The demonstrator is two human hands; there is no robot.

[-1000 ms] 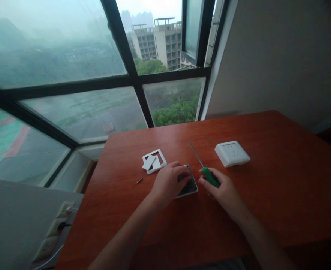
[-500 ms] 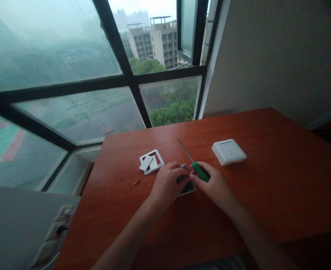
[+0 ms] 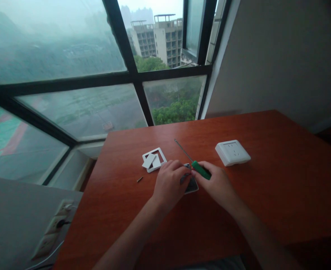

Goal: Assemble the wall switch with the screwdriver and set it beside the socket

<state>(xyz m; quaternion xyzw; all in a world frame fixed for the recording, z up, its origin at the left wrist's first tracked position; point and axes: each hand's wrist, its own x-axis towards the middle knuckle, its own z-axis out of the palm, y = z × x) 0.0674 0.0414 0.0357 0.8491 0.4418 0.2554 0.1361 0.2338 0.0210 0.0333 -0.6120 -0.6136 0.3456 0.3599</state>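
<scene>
My left hand (image 3: 169,183) lies curled over a dark switch module (image 3: 191,185) flat on the red-brown table (image 3: 266,195) and grips its left side. My right hand (image 3: 217,183) is closed round the green handle of a screwdriver (image 3: 200,170); its thin metal shaft points away to the upper left, over the table. Both hands meet above the module, which is mostly hidden by them. A white frame (image 3: 154,159) with two loose white plates in it lies just beyond my left hand. A small screw (image 3: 140,179) rests to the left.
A white wall socket (image 3: 232,152) lies face up to the right of my hands. The table's left edge drops toward a window sill and a large black-framed window. A power strip (image 3: 53,228) sits on the low grey ledge at the lower left.
My right hand has moved left with the screwdriver, from beside the module to right above it, against my left hand. The left hand stays on the module.
</scene>
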